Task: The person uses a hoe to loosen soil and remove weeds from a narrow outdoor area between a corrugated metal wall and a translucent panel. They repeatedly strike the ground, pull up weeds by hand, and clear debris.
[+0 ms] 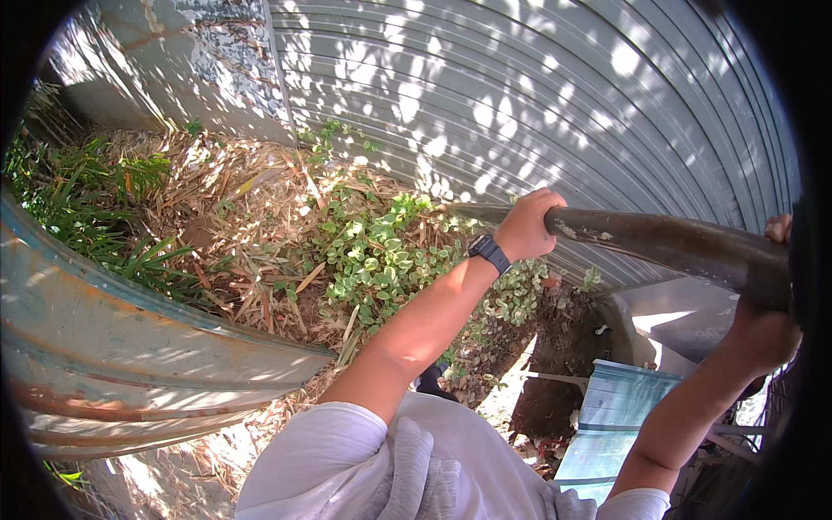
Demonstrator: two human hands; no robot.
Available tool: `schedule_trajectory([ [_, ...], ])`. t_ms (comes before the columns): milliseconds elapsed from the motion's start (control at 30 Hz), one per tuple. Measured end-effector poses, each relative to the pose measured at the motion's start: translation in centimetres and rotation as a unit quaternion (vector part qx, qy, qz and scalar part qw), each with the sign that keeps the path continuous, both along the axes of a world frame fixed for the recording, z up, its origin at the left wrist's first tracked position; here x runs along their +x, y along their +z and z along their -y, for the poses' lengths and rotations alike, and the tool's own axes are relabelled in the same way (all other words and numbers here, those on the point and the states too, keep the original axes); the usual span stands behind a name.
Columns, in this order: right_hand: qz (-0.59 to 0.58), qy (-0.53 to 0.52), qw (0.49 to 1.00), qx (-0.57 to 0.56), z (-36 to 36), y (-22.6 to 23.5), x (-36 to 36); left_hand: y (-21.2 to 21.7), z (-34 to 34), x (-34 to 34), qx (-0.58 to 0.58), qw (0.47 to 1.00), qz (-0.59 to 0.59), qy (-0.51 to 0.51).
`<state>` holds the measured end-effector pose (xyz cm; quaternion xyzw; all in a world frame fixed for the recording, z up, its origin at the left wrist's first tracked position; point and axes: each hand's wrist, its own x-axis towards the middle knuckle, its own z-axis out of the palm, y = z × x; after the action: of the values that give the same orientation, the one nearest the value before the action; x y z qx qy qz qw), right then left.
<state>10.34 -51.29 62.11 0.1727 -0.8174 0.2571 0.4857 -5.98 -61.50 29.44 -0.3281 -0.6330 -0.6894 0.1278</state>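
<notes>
A grey ribbed metal wall (520, 113) curves across 1 o'clock, above leafy green plants (373, 260) near the centre; a rusty, pale-blue curved metal sheet (173, 355) fills 8 o'clock. The long, dark brown tapering pole (667, 242) lies toward 3 o'clock. The left hand (525, 227) grips its narrower stretch, the right hand (767, 336) wraps its thick end, probably spaced apart for leverage and steadiness. No lettering is readable.
</notes>
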Motion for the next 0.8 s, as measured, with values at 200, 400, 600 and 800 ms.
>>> schedule_trajectory([
  [200,0.067,0.149,0.963,-0.215,-1.1,-8.6,-3.7,-7.3,-2.3,-1.3,-0.071,0.991,0.097,-0.052],
  [400,0.047,0.023,0.942,-0.331,-6.5,-9.1,-0.6,-8.9,-5.4,1.5,-0.174,0.975,0.074,-0.114],
  [600,-0.003,-0.022,0.882,-0.471,-14.4,-7.7,9.3,-6.1,-6.6,6.6,-0.252,0.947,0.049,-0.194],
  [800,-0.051,-0.184,0.858,-0.476,-18.5,-5.4,20.9,-2.5,-5.4,11.9,-0.299,0.919,0.001,-0.258],
])
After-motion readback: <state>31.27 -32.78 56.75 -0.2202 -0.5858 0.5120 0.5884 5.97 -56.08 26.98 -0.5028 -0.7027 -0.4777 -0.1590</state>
